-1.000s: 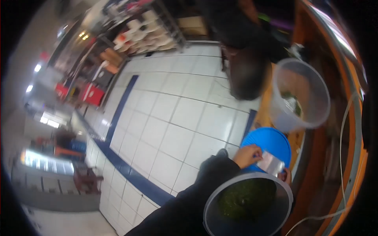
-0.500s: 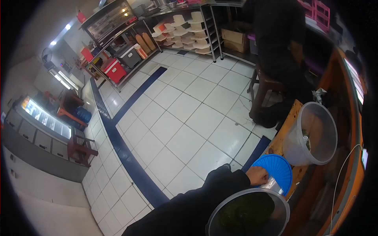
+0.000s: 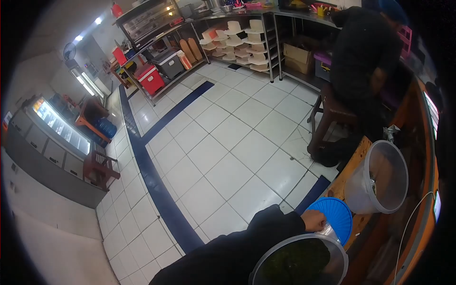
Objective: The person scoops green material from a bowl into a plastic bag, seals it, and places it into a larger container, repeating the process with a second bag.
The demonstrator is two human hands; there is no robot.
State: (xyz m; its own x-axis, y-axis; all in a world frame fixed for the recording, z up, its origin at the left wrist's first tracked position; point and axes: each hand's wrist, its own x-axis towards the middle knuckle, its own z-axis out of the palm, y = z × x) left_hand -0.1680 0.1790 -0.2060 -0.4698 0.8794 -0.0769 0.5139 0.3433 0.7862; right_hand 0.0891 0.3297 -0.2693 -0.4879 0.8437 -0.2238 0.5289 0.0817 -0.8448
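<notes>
My left hand (image 3: 314,221), in a black sleeve, reaches in from the bottom with its fingers curled down. It is closed on a piece of clear plastic (image 3: 329,232) that lies over a round blue lid (image 3: 338,213). Just below the hand stands a translucent bucket (image 3: 259,267) with a dark green mass (image 3: 297,261) inside. Beyond the lid, a second translucent bucket (image 3: 387,180) leans in view and holds a little something whitish and green at its bottom. My right hand is out of view.
A wooden bench (image 3: 362,154) carries the lid and far bucket. Behind it, a person in dark clothes (image 3: 361,61) sits on a brown stool (image 3: 335,111). A white cable (image 3: 407,228) hangs at right. Steel shelves (image 3: 271,47) with stacked boxes stand at the back.
The whole view has shifted, so the room sits lower and a little to the right. My left hand stays at the plastic on the blue lid.
</notes>
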